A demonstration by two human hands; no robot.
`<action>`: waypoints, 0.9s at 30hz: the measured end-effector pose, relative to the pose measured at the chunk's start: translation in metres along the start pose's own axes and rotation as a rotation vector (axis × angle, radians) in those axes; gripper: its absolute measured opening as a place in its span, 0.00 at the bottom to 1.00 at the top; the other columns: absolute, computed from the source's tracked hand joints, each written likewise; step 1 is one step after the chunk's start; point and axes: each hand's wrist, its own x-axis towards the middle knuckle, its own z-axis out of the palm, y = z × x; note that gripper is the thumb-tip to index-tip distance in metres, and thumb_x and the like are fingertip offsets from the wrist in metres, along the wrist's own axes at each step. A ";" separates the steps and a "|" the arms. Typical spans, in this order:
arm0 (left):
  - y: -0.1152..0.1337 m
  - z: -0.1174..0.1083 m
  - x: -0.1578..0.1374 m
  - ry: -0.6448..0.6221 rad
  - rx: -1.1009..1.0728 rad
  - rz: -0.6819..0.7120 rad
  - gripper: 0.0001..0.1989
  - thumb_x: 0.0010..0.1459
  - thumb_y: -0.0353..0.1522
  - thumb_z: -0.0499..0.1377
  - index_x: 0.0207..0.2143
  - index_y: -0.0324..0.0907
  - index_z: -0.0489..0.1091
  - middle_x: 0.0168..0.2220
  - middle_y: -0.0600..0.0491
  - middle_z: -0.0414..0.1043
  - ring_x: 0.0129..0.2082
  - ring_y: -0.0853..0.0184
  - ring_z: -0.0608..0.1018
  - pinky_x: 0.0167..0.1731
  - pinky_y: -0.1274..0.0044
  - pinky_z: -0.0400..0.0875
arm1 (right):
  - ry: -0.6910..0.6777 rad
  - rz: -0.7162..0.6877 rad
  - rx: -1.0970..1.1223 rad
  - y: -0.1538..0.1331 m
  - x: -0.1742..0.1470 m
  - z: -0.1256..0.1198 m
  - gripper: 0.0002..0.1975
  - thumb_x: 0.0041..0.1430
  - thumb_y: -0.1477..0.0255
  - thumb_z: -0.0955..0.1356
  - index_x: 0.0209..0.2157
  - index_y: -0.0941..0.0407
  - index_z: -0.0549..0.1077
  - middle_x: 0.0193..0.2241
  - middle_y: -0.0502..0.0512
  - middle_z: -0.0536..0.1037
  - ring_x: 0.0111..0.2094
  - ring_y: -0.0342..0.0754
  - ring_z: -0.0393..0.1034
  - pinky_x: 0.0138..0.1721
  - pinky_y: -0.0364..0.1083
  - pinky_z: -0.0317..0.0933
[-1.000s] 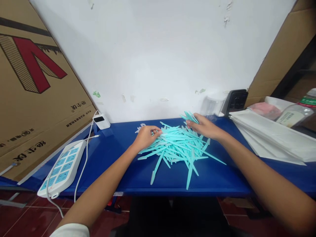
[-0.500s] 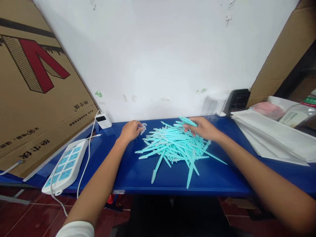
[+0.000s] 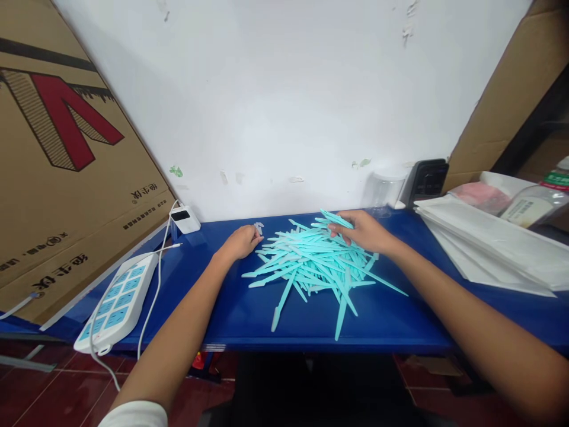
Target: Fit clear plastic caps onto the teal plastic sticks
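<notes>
I find the right hand [image 3: 361, 230] with its grip clamped on several turquoise sticks [image 3: 334, 218], beside the matching pile [image 3: 311, 255] on the worktop [image 3: 242, 317]. The left hand [image 3: 242, 242] adjoins small clear pieces [image 3: 258, 226]; its grip I cannot tell.

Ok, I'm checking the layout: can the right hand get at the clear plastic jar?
Probably yes: nothing visible stands between the right hand and the clear plastic jar by the wall, though the turquoise sticks that hand holds may hamper gripping.
</notes>
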 end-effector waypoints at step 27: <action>0.069 0.007 -0.007 0.188 -0.678 0.153 0.20 0.65 0.45 0.63 0.48 0.39 0.82 0.43 0.45 0.84 0.39 0.60 0.83 0.34 0.74 0.75 | -0.081 -0.014 0.092 -0.015 -0.003 0.006 0.15 0.67 0.60 0.67 0.41 0.56 0.81 0.21 0.49 0.74 0.25 0.47 0.69 0.29 0.45 0.59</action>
